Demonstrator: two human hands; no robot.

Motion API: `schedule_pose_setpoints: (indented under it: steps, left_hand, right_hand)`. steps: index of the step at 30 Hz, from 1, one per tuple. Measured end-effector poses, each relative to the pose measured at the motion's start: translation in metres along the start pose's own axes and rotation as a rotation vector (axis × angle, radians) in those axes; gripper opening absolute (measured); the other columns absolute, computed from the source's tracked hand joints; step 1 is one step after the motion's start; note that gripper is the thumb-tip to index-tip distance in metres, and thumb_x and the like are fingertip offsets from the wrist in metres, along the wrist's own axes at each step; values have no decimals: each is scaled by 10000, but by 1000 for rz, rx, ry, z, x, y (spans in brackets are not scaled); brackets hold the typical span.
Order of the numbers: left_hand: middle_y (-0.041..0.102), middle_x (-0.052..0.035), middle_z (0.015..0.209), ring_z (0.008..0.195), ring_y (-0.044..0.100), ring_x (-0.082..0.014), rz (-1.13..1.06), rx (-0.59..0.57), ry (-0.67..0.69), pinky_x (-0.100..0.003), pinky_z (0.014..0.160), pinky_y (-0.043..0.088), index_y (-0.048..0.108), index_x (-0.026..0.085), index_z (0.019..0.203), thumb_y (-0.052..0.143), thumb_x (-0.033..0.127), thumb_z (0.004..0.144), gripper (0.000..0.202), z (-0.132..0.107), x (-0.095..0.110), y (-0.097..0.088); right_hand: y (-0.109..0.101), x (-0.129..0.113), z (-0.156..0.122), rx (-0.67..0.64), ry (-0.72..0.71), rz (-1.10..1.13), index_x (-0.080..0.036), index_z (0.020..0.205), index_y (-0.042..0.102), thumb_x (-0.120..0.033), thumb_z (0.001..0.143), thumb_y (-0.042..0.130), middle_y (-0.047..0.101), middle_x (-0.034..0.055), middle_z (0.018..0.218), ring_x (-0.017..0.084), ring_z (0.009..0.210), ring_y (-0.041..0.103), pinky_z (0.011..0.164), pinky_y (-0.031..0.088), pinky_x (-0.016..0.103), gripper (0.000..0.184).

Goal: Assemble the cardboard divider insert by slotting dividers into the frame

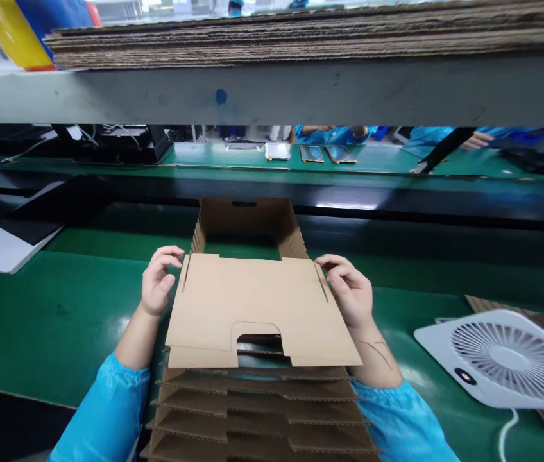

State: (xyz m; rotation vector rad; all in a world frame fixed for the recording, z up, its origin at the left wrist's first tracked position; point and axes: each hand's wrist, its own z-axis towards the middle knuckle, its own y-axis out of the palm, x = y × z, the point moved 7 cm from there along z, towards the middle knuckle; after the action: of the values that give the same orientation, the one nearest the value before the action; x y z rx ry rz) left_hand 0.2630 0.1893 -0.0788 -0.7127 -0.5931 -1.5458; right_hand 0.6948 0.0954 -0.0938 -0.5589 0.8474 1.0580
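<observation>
A flat brown cardboard piece (257, 305) with a notch in its near edge lies on top of a stack of similar cardboard blanks (262, 410) in front of me. My left hand (159, 279) curls its fingers against the piece's far left corner. At the far right corner my right hand (349, 289) pinches the edge. Beyond the piece stands a partly folded cardboard box part (247, 221) with upright side walls.
A green conveyor belt (60, 308) runs under everything. A white fan (507, 359) lies at the right. White and black sheets (2, 247) lie at the left. A grey shelf (272, 90) carries stacked cardboard overhead. Other people's blue sleeves (330, 135) show behind it.
</observation>
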Motion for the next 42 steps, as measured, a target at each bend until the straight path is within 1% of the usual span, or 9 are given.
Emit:
schedule_pose_setpoints:
  steps: [3,6,8,13,19,23,28,35,42]
  left_hand:
    - [772,-135,1158,1109,691,-318,47,21,25,-467,991,538,770,243,942,741,559,981,320,0,7,0]
    - [799,-134,1138,1100,717,-321,52,-16,13,-473,981,556,791,241,963,755,497,982,259,2,9,3]
    - [810,-131,1120,1082,728,-320,59,-39,5,-473,974,565,812,240,964,759,471,980,237,3,8,4]
    - [812,-131,1118,1087,733,-325,38,-30,0,-471,987,577,838,237,993,795,460,938,234,5,3,1]
    - [788,-128,1100,1080,728,-306,-17,-8,-61,-424,947,586,791,227,981,835,462,905,250,5,-3,1]
    - [784,-125,1128,1073,734,-278,-72,-18,-119,-380,925,587,755,222,968,854,458,899,265,3,-12,-1]
    - [783,-109,1114,1080,736,-258,-113,-1,-160,-350,920,590,747,227,948,899,442,864,277,1,-21,-4]
    - [799,-118,1070,1040,760,-276,-69,26,-187,-386,917,613,760,212,919,885,511,865,328,4,-16,-6]
    - [821,-105,1062,1036,768,-265,-13,83,-169,-381,943,606,829,214,920,864,460,903,249,3,-12,-7]
  right_hand:
    - [-2,4,0,16,15,-15,-239,735,717,-525,968,807,811,92,1076,272,1004,747,929,605,432,380]
    - [-3,6,0,18,20,-21,-241,768,720,-547,972,796,816,98,1065,285,1010,761,927,607,446,376]
    - [-3,6,0,4,22,-24,-248,815,733,-557,977,786,816,102,1067,293,1012,765,940,607,459,353]
    - [-2,6,0,-11,42,-22,-259,915,742,-545,993,771,814,106,1077,292,1022,762,948,606,458,297]
    - [2,2,-1,-21,47,-33,-248,799,663,-598,1014,730,814,108,1069,297,1017,750,924,603,459,415]
    - [2,1,-1,-22,55,-61,-245,749,674,-605,1013,732,812,101,1059,290,987,747,921,597,457,450]
    - [2,2,-1,-19,62,-49,-248,769,720,-578,1009,750,810,99,1057,279,983,753,937,605,455,409]
    - [3,3,-2,-18,80,-54,-249,787,770,-546,995,772,822,102,1074,289,1004,771,952,627,471,362]
    - [3,1,-3,-4,66,-59,-252,805,804,-563,1001,767,833,120,1101,308,1048,787,967,635,489,370]
